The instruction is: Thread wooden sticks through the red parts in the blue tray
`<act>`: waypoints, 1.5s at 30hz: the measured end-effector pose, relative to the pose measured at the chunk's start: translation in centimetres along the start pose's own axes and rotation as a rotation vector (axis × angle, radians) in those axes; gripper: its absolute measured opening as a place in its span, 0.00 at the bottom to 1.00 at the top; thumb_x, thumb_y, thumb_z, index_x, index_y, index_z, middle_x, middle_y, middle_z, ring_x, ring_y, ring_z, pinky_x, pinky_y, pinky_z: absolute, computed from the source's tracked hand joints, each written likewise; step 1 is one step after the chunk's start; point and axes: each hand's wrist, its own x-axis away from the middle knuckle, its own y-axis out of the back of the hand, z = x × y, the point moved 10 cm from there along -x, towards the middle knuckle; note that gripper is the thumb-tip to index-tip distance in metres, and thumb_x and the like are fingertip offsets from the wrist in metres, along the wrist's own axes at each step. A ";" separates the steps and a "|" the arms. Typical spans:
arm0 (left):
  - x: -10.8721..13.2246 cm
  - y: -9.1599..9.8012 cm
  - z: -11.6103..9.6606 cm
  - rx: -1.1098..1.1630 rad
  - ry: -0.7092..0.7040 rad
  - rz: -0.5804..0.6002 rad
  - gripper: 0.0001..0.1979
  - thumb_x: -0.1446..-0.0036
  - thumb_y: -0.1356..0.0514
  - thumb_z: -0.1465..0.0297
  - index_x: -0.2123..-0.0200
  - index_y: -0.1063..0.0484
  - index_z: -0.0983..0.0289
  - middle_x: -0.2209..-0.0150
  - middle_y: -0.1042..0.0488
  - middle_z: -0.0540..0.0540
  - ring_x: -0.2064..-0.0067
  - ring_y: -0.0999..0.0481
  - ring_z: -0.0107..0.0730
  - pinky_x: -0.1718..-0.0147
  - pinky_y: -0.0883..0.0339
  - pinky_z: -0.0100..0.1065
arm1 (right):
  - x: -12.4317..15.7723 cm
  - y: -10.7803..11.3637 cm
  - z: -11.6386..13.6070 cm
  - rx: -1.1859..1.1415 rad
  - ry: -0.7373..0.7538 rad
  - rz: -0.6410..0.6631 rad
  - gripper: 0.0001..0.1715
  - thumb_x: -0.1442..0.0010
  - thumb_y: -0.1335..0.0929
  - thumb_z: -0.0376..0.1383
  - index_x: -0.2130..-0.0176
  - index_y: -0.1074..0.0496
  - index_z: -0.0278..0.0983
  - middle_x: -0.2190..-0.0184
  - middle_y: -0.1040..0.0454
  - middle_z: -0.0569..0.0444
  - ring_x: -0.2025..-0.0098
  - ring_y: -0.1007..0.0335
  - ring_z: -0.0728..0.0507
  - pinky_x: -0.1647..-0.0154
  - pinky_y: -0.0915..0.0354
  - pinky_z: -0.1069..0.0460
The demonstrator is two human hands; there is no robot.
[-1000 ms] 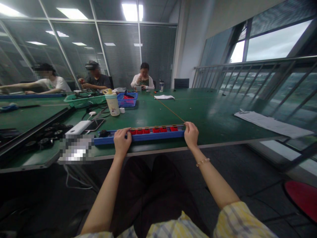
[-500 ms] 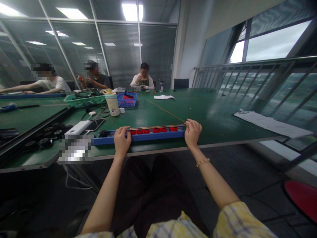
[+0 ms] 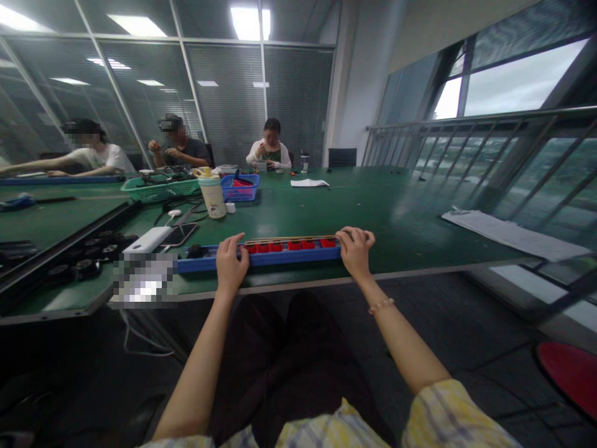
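A long blue tray (image 3: 280, 257) lies along the near edge of the green table (image 3: 396, 218), and a row of red pieces (image 3: 289, 246) sits in it. Along the tray's far side lies a thin brass-coloured rod (image 3: 289, 238). My left hand (image 3: 232, 266) rests on the tray left of the red pieces, fingers curled over its near wall. Over the tray's right end, my right hand (image 3: 355, 250) has bent fingers closed on the end of the rod. A small dark part (image 3: 194, 251) sits at the tray's left end.
A power bank (image 3: 147, 239), a phone (image 3: 180, 234) and cables lie to the left. Further back stand a white bottle (image 3: 212, 196), a green basket (image 3: 158, 188) and a blue basket (image 3: 240, 188). Papers (image 3: 513, 233) lie right. Three people work at the far side.
The rod, which slanted away across the table, has swung in to lie along the tray. My right hand moved slightly left and down onto the tray's end. The left hand barely moved.
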 end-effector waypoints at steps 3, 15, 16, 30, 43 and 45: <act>-0.1 -0.1 -1.1 0.025 -0.088 0.023 0.17 0.37 0.47 0.69 0.45 0.30 0.60 0.50 0.26 0.58 0.47 0.30 0.40 0.45 0.37 0.43 | -0.1 0.3 0.8 0.016 0.052 0.004 0.13 0.31 0.39 0.38 0.59 0.25 0.43 0.55 0.25 0.51 0.48 0.36 0.42 0.42 0.56 0.41; 0.4 0.8 -1.4 -0.037 -0.144 -0.045 0.13 0.33 0.48 0.64 0.57 0.24 0.60 0.60 0.23 0.56 0.55 0.28 0.39 0.52 0.38 0.41 | 0.0 0.2 0.7 -0.048 0.066 -0.025 0.14 0.30 0.40 0.41 0.56 0.27 0.41 0.57 0.26 0.50 0.52 0.35 0.42 0.46 0.49 0.44; 0.4 1.2 -1.2 -0.046 -0.128 -0.081 0.13 0.33 0.48 0.64 0.57 0.24 0.60 0.60 0.23 0.57 0.55 0.28 0.39 0.52 0.38 0.41 | 0.0 0.1 0.5 -0.063 0.058 -0.029 0.14 0.30 0.40 0.41 0.56 0.28 0.40 0.58 0.26 0.49 0.53 0.35 0.42 0.46 0.48 0.45; 0.0 -0.4 -0.6 -0.017 -0.070 0.029 0.19 0.32 0.52 0.63 0.42 0.33 0.61 0.50 0.24 0.59 0.49 0.29 0.41 0.47 0.40 0.43 | 0.1 1.2 -1.8 -0.095 -0.112 -0.138 0.15 0.30 0.42 0.40 0.59 0.29 0.39 0.61 0.24 0.48 0.55 0.34 0.41 0.51 0.45 0.47; 0.3 -2.0 -0.2 -0.134 -0.039 0.145 0.17 0.36 0.47 0.61 0.48 0.28 0.59 0.49 0.25 0.58 0.46 0.33 0.46 0.46 0.43 0.46 | 0.1 0.9 -2.2 -0.103 -0.149 -0.113 0.15 0.30 0.41 0.40 0.59 0.27 0.38 0.58 0.22 0.49 0.53 0.30 0.42 0.51 0.48 0.46; 0.3 -2.0 -0.2 -0.131 -0.044 0.140 0.17 0.36 0.47 0.60 0.48 0.27 0.59 0.50 0.25 0.58 0.47 0.33 0.47 0.46 0.43 0.47 | 0.1 0.8 -2.3 -0.108 -0.152 -0.107 0.16 0.30 0.41 0.40 0.58 0.27 0.38 0.58 0.22 0.49 0.52 0.30 0.42 0.50 0.47 0.46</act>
